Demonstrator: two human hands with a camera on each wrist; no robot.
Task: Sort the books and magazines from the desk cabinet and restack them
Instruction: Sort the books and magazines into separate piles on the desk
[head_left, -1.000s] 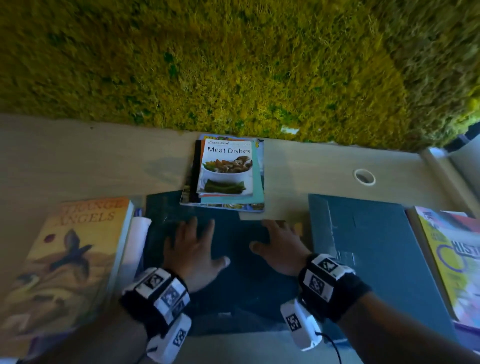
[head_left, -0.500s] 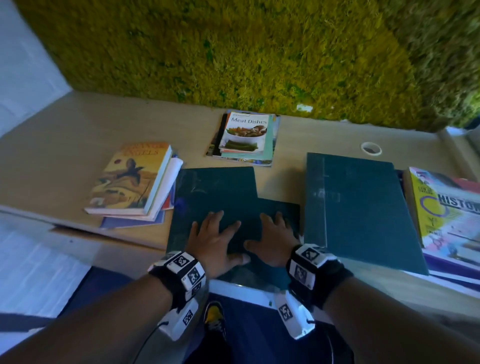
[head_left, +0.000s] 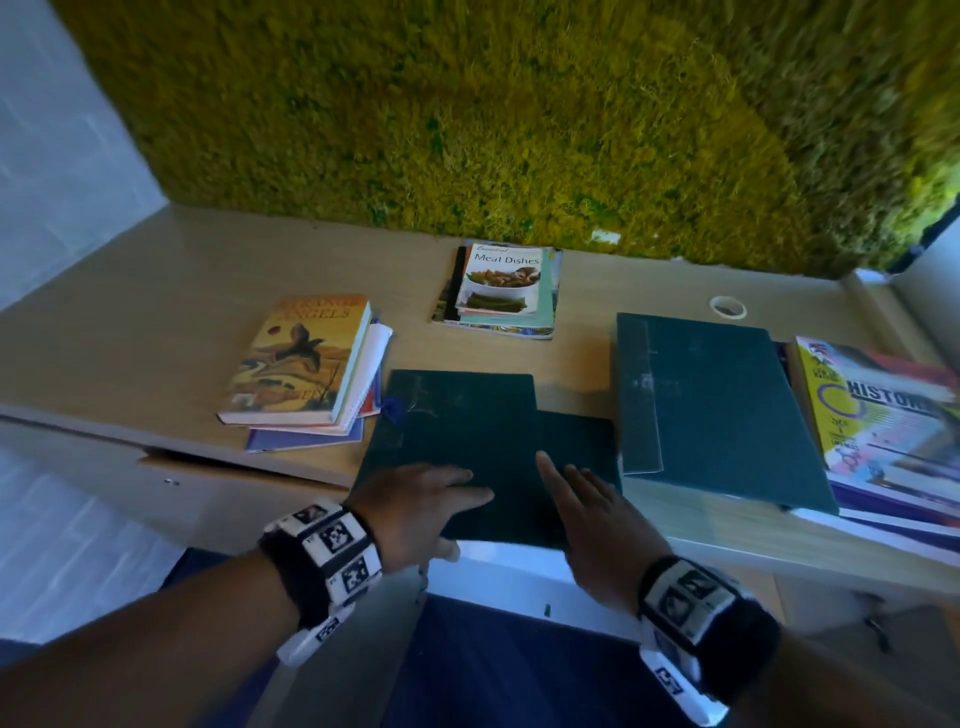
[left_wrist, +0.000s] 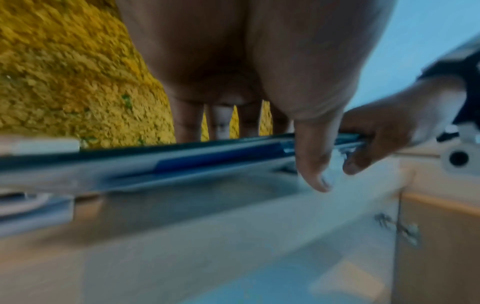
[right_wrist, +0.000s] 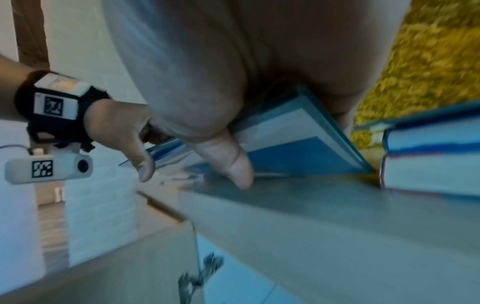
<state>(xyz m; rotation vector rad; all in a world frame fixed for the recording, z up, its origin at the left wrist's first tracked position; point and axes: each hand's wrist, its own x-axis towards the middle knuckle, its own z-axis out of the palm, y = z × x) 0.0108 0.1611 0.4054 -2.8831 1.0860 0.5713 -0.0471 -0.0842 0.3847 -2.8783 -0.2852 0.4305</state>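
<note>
Two dark green books overlap at the desk's front edge: the upper book (head_left: 457, 415) on the left, the lower book (head_left: 576, 441) sticking out to its right. My left hand (head_left: 421, 493) lies flat on the upper one with its fingers straight. In the left wrist view the left hand (left_wrist: 233, 61) lets its thumb hang down past the book's front edge (left_wrist: 182, 152). My right hand (head_left: 587, 499) rests flat on the lower book. The right wrist view shows the right hand (right_wrist: 207, 61) the same way, thumb hanging in front of the blue-green book (right_wrist: 298, 148).
On the desk (head_left: 156, 312), a stack topped by "Strange Angels" (head_left: 296, 358) lies left, a "Meat Dishes" stack (head_left: 498, 286) at the back and a large green book (head_left: 717, 405) right. A "History" magazine pile (head_left: 883, 415) follows. A tape ring (head_left: 727, 307) lies behind; a moss wall (head_left: 519, 130) backs the desk.
My head has pulled back from the desk. Both hands have slid with the green books to the front edge, and the thumbs now hang over it.
</note>
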